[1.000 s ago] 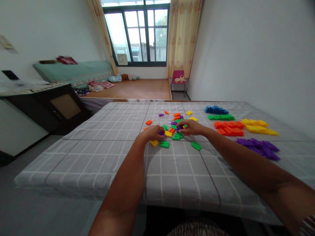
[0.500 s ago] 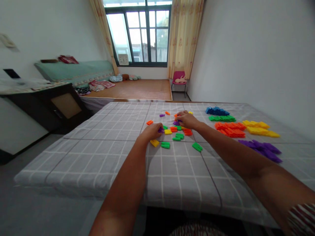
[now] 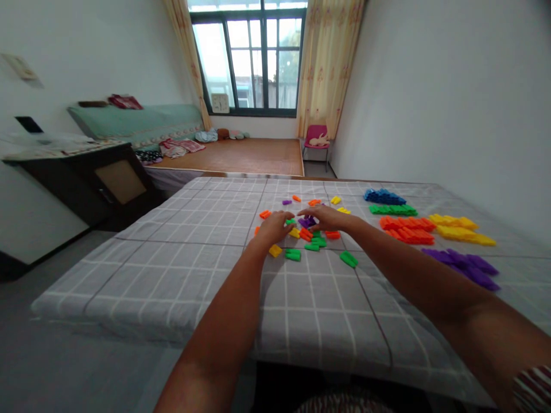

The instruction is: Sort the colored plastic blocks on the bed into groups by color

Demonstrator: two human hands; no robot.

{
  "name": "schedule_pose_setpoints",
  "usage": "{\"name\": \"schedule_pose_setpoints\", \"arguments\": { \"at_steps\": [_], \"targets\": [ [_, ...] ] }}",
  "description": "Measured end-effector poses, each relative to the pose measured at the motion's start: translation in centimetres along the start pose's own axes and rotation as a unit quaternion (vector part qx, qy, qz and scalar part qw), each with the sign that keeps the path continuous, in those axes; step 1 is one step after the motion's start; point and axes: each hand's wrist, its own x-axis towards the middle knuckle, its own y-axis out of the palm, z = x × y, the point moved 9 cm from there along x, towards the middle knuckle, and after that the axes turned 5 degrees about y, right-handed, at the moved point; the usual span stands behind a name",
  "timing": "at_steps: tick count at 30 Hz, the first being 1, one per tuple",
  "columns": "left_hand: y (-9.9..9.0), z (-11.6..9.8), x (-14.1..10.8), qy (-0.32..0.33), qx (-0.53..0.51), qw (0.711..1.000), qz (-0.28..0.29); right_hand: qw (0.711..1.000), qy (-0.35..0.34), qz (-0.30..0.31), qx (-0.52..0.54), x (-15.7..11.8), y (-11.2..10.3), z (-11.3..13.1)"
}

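Framing purple pieces (image 3: 307, 222) on the cloth (image 3: 172, 258), held left hand (image 3: 275, 228) and right hand (image 3: 329, 218) half-open, probably against scattering (couldn't tell any grip). Had colour-matched piles (image 3: 408, 230) off right, seemingly against mixing.

Primary light is daylight from the far window (image 3: 247, 63); panes bright, partly washed out. Room moderately lit; left wall and floor duller, dark below the near edge of the tablecloth (image 3: 172, 258). Soft shadow noted on the cloth beside the left forearm (image 3: 228, 310). Fine detail soft throughout; small pieces lack crisp edges. Wide-angle stretching evident toward the sides; far right upper corner darkened.
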Motion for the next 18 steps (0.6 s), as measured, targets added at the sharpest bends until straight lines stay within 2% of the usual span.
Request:
{"name": "schedule_pose_setpoints", "arguments": {
  "at_steps": [2,6,11,15,18],
  "targets": [
    [0.5,-0.3,0.2,0.005,-0.018,1.000,-0.002,0.997,0.033,-0.025,0.069,-1.6,-0.7,-0.3],
    [1.5,-0.7,0.4,0.003,-0.002,1.000,0.011,0.982,0.091,-0.080,0.148,-5.9,-2.4,-2.5],
    [1.8,-2.0,0.8,0.033,0.013,0.999,-0.004,0.958,0.144,-0.066,0.240,-12.1,-2.5,-5.1],
    [2.8,-3.2,1.5,0.060,0.052,0.996,0.035,0.938,0.183,-0.072,0.286,-16.3,-2.6,-6.6],
    [3.3,-3.5,2.5,0.054,0.101,0.991,0.076,0.944,0.170,-0.115,0.259,-18.8,-3.6,-7.5]
  ]
}}
